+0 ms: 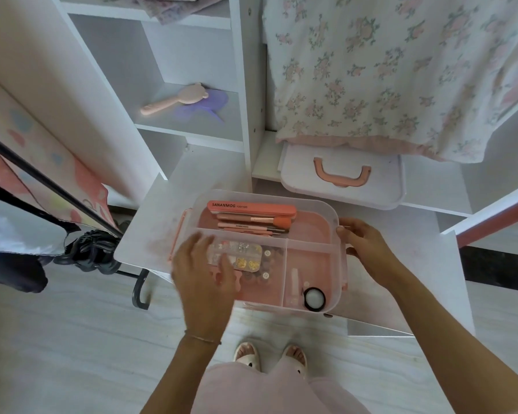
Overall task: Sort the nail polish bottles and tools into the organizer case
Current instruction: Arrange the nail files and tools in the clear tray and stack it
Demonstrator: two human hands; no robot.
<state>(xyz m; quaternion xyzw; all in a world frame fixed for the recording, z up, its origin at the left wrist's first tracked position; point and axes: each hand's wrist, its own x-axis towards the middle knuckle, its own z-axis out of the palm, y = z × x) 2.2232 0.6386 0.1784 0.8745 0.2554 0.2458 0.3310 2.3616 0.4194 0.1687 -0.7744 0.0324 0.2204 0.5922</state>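
Bright, even daylight, soft shadows; wide-angle warp at edges, slightly soft.

The pink nail file [251, 208] in the back compartment of the organizer case [340, 249] read "SANANMOG 100/180" in dark print along its top face. One pink tool handle [242, 226] just below it carried a small "SANANMOG" mark. Another handle [248, 231] beneath had tiny print, too small to read. Caps on the nail polish bottles [266, 264] showed faint marks, not legible. No other text could be read.
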